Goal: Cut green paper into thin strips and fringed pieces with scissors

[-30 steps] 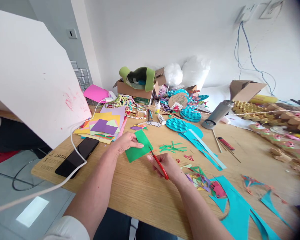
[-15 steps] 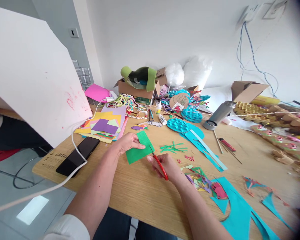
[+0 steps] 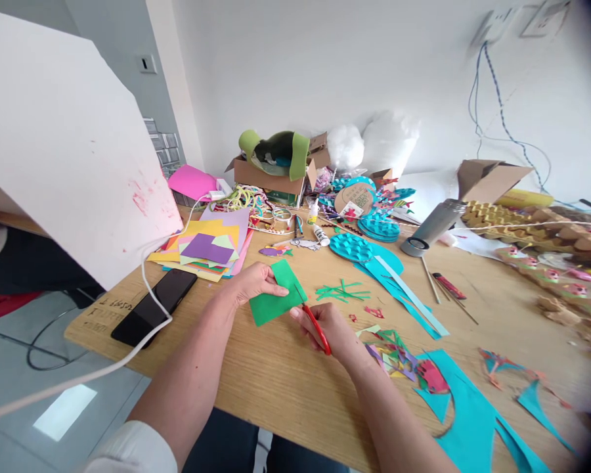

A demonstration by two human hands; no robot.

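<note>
A: Over desk: green sheet, pinched in barely parted left grip.
B: And right grip?
A: Curled round red scissors, blades at sheet's right edge.
B: Possible fault?
A: Crooked cut, from sheet twisting under one-sided pinch.

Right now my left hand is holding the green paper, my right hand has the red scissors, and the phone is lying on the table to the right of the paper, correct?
Not quite: the phone lies on the table to the left of the green paper, as the head view shows. Your left hand does hold the paper, and your right hand the red scissors.
</note>
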